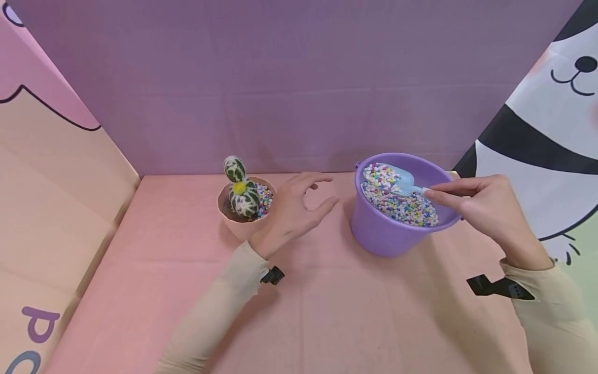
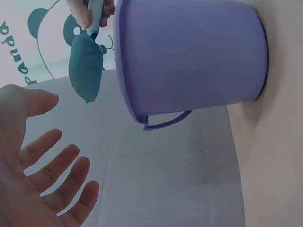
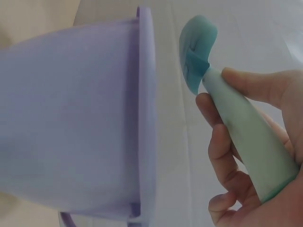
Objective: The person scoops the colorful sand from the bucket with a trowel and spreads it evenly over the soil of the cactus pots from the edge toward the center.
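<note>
My right hand (image 1: 490, 210) grips the pale handle of a small blue scoop (image 1: 404, 179), thumb on one side and fingers curled round the other. The scoop (image 3: 199, 47), heaped with multicoloured beads (image 1: 380, 175), is raised above the rim of a purple bucket (image 1: 385, 236). More beads (image 1: 404, 210) fill much of the bucket. My left hand (image 1: 291, 208) holds nothing; its fingers and thumb are spread apart beside a pink pot (image 1: 238, 228), partly covering it in the head view. In that pot stands a striped cactus (image 1: 244, 200) with a yellow flower, with some beads (image 1: 263, 200) beside it.
A pink cloth-covered table (image 1: 327, 311) lies under the pot and bucket. Behind rises a purple backdrop (image 1: 289, 93). Printed panels flank both sides, with a panda (image 1: 560, 124) on the right one. The bucket's handle (image 2: 168, 124) hangs down its side.
</note>
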`<state>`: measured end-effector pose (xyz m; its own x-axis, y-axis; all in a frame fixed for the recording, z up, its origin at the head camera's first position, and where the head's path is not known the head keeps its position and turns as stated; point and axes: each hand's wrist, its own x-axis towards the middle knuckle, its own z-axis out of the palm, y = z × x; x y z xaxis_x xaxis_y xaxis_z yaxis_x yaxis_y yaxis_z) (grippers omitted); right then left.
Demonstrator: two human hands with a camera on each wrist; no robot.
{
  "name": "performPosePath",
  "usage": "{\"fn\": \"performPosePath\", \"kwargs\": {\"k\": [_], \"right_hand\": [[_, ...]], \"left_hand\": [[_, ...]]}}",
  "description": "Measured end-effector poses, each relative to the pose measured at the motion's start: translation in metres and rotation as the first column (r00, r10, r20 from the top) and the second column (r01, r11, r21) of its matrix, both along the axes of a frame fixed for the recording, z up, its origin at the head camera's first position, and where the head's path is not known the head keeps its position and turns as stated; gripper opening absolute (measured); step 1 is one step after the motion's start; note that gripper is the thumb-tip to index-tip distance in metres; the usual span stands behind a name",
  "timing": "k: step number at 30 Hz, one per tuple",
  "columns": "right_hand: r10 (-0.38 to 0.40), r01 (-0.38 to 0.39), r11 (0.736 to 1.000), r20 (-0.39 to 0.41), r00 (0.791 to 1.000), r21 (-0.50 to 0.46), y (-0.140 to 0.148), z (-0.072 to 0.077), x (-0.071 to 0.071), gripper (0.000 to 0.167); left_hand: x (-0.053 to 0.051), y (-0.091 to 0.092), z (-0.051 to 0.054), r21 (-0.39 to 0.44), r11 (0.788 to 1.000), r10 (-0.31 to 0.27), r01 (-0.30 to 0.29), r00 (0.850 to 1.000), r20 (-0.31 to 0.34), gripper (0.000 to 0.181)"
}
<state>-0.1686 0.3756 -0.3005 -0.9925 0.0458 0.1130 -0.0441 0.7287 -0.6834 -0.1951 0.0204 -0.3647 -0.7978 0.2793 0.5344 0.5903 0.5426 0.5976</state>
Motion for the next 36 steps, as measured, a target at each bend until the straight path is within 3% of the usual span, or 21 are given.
{"fn": "performPosePath", "kwargs": {"k": [10, 22, 28, 36], "right_hand": [[0.031, -0.030, 0.999, -0.029, 0.999, 0.027, -0.013, 0.004, 0.000, 0.042], [0.079, -0.079, 0.997, -0.048, 0.996, -0.001, -0.035, 0.004, -0.001, 0.037], [0.099, -0.100, 0.995, -0.026, 0.995, -0.020, -0.045, 0.003, -0.003, 0.033], [0.129, -0.130, 0.991, -0.048, 0.991, -0.025, -0.058, -0.004, -0.006, 0.025]], "left_hand": [[0.008, -0.012, 0.008, 0.101, 0.994, -0.032, 0.036, 0.999, -0.035, 0.038], [0.016, -0.033, 0.017, 0.176, 0.984, -0.022, 0.036, 0.996, -0.081, 0.036], [0.021, -0.045, 0.018, 0.208, 0.978, -0.002, 0.021, 0.996, -0.092, 0.035], [0.024, -0.066, 0.013, 0.231, 0.973, 0.026, 0.013, 0.986, -0.164, 0.032]]}}
